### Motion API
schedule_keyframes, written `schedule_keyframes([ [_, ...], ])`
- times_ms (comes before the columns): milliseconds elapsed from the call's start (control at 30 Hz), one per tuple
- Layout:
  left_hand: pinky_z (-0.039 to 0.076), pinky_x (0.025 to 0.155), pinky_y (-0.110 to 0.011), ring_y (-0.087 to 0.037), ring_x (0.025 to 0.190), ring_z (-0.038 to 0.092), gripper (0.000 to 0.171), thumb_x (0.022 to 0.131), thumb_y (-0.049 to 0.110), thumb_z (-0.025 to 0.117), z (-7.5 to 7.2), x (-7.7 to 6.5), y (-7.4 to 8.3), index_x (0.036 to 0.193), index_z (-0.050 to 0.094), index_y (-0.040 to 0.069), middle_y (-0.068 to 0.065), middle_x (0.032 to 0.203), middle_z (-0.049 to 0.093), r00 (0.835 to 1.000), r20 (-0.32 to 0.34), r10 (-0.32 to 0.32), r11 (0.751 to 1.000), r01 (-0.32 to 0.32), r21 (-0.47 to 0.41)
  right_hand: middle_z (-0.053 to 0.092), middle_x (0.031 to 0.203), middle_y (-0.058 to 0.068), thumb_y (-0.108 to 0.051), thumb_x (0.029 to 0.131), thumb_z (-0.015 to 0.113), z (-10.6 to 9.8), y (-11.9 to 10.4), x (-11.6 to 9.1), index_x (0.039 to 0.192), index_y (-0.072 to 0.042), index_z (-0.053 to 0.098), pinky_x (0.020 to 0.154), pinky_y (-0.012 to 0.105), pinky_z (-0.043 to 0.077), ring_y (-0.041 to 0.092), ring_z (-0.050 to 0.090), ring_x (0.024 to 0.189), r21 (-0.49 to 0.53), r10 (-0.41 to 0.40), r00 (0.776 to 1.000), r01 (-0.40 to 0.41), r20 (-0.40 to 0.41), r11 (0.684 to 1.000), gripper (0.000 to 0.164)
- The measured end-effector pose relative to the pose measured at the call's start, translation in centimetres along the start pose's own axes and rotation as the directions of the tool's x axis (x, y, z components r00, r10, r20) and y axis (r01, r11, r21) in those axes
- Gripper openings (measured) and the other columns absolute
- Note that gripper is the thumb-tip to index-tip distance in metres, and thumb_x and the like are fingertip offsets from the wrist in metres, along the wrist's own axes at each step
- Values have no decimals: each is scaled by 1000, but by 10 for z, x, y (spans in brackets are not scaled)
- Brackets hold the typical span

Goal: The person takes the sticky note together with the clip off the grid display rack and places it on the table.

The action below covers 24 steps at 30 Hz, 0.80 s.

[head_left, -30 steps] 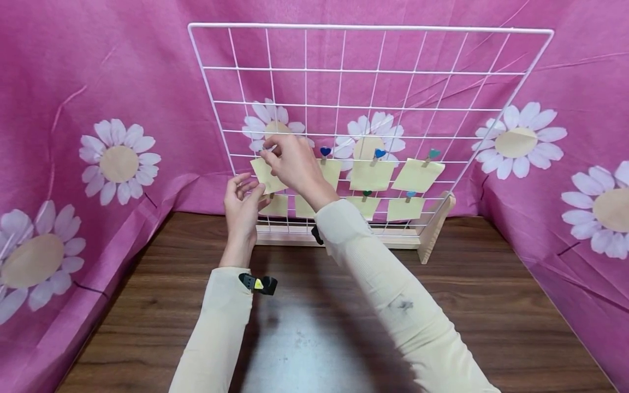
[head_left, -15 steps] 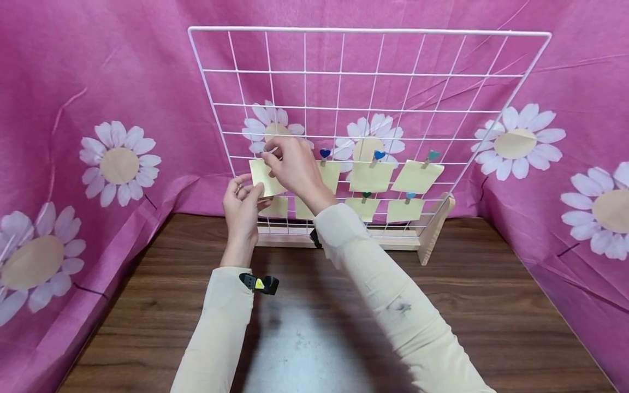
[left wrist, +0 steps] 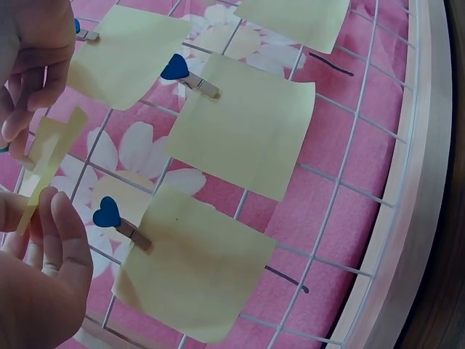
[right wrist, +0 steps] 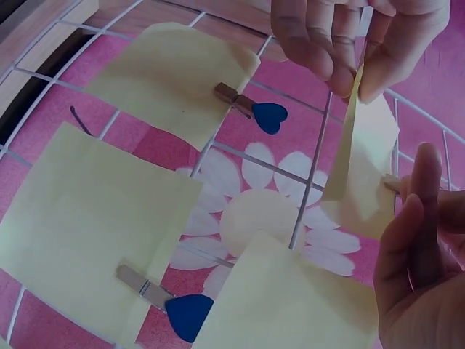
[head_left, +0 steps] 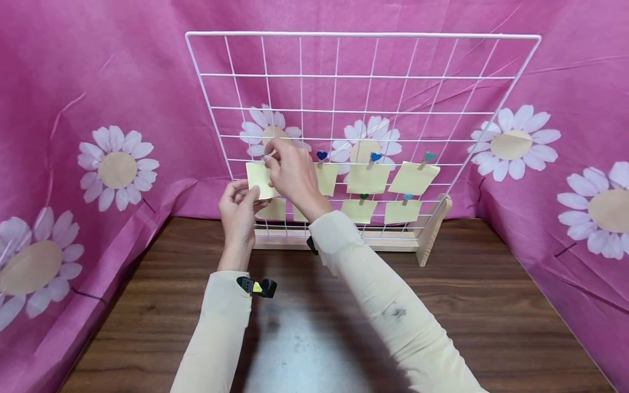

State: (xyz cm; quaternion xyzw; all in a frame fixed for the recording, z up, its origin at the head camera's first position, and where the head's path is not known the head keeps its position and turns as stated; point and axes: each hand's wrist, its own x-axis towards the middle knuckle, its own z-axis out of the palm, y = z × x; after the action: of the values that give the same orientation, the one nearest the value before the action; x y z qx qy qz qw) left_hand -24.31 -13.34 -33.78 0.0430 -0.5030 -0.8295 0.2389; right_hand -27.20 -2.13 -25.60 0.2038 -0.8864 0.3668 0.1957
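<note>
A yellow paper note [head_left: 259,180] stands against the left part of a white wire grid [head_left: 363,76]. My left hand [head_left: 238,210] pinches its lower edge between thumb and fingers; the right wrist view shows the paper [right wrist: 363,160] bent at that pinch. At the note's upper edge, my right hand [head_left: 295,172] pinches a small wooden clothespin [right wrist: 393,185], mostly covered by the fingers. Several other yellow notes hang in two rows, held by clothespins with heart heads, such as the dark blue-hearted clothespin [head_left: 321,156] and the green-hearted clothespin [head_left: 429,158].
The grid stands in a wooden base [head_left: 393,244] with a wooden side foot [head_left: 432,232] on a dark wood table [head_left: 491,305]. Pink cloth [head_left: 147,65] with large white flowers surrounds it at the back and both sides.
The note in my left hand has straightened and its front shows more fully. Both hands keep their grip near the same place on the grid. The whole view has shifted slightly.
</note>
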Motion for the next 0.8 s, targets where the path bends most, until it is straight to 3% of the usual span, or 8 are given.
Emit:
schedule_keyframes([
  [400,60,57,-24,-13,60,62,18,90,-13,61,-4,-1,2,94,62,5,-2,72,55,1000,-4,-3,999,3,-32,76,95,-1,-16,103,61,0,5,-3,109,-12,68,59,26,49,2,64,53,68,5,999,-3,-34,998,10],
  [567,59,57,-24,-12,61,61,19,90,-11,62,-5,-1,2,92,62,7,-1,72,55,1000,-4,-2,1000,2,-31,76,94,-1,-15,103,61,-5,5,-5,111,-11,69,68,26,51,3,65,54,113,3,998,4,-62,994,12],
  [667,59,57,-23,-12,63,61,18,91,-10,62,-5,-1,2,92,62,8,-1,73,56,1000,-1,-5,1000,5,-30,76,92,0,-14,103,61,-7,7,-6,112,-10,69,64,26,50,3,65,52,145,14,998,-4,-65,989,13],
  [800,58,57,-23,-12,67,62,15,93,-8,61,-5,-2,1,92,61,7,-1,75,59,1000,5,-4,1000,4,-23,76,91,2,-14,102,62,-8,10,-8,113,-8,70,47,26,48,4,63,49,217,34,997,-18,-68,976,14],
])
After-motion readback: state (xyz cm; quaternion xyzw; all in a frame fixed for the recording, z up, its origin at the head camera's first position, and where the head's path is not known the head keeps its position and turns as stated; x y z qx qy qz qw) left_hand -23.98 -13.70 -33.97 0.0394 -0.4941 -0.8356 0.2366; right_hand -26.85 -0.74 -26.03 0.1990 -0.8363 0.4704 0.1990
